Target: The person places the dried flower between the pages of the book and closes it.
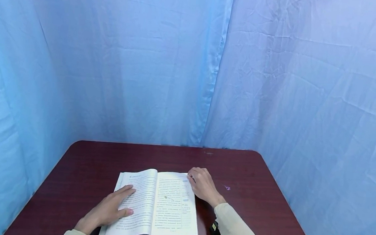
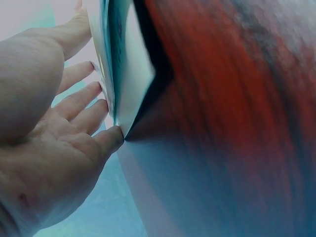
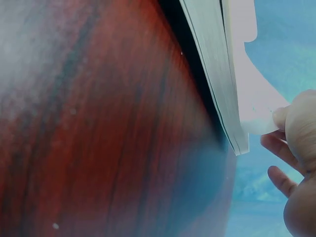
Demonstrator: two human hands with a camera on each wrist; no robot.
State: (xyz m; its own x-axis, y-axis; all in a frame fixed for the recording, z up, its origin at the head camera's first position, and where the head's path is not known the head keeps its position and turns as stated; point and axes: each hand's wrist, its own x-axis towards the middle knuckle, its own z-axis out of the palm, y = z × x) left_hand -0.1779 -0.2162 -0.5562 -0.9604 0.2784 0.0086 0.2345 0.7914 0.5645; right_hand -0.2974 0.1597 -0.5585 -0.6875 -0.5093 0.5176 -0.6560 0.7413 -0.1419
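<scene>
An open book (image 1: pixel 169 220) with printed text lies on the dark table. Across its left page rests my left hand (image 1: pixel 111 206), fingers spread and the thumb toward the spine. The left wrist view shows the little finger of that hand (image 2: pixel 74 128) at the book's outer edge (image 2: pixel 109 64). At the top right corner of the right page is my right hand (image 1: pixel 203 186). Its thumb and a finger pinch a page corner (image 3: pixel 259 118), which curves up off the thick stack of pages (image 3: pixel 217 64) in the right wrist view.
The reddish-brown table (image 1: pixel 100 157) has rounded far corners. A small purple mark (image 1: pixel 227 188) shows on it right of the book. Blue curtains (image 1: pixel 164 76) hang behind and on both sides. A dark device (image 1: pixel 214 228) sits at the right wrist.
</scene>
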